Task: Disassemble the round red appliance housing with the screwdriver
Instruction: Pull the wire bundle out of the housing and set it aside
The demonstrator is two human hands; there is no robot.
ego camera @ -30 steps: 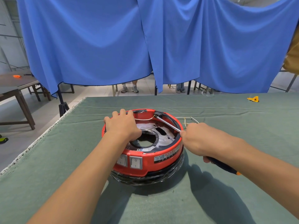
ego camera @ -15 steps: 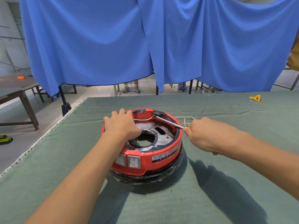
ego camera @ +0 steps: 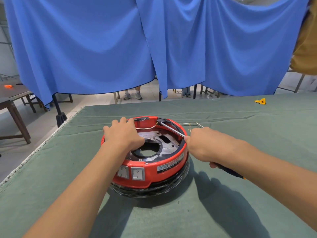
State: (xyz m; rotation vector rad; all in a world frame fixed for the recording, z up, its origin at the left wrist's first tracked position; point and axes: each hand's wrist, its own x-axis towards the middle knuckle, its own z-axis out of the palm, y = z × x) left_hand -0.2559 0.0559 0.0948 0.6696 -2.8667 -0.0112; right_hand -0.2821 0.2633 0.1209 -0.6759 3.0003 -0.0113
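Observation:
The round red housing (ego camera: 164, 166) sits in the middle of the green table, open side up, with two rocker switches on its front and a metal plate inside. My left hand (ego camera: 122, 134) rests on its far left rim, fingers curled over the edge. My right hand (ego camera: 204, 143) grips the screwdriver (ego camera: 172, 130). Its metal shaft runs up-left to a black part at the far rim, and the black and orange handle end sticks out behind the hand.
Thin loose wires (ego camera: 192, 125) lie on the green cloth (ego camera: 240, 194) just behind my right hand. A small yellow object (ego camera: 260, 101) lies at the far right. The table's left edge (ego camera: 39, 146) drops off to the floor. Blue curtains (ego camera: 154, 48) hang behind.
My right hand has drawn slightly back toward me, and the screwdriver handle shows again below it. My left hand stays on the rim. The tip remains at the black part.

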